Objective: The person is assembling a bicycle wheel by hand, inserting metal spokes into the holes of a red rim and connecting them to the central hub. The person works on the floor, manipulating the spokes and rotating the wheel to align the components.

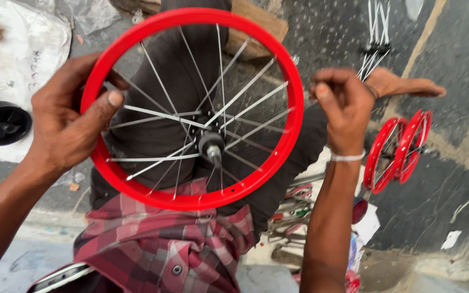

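While left hand (66, 127) grips, red wheel rim (191, 108) faces camera, axle (213, 149) pointing viewerward

wheel (191, 108): a small bicycle wheel, held up near the middle of the view, tilted so its open face is turned toward the camera
rim (294, 108): glossy red, round, unbroken; bare, no tyre on it
spokes (158, 115): thin silver wires running from centre to rim; several sit loose and uneven, crossing at odd angles
hub (211, 142): dark metal, a little right of and below the rim's centre, with a short axle stub pointing down
grip: the left edge is held; the right edge is just beside pinched fingertips
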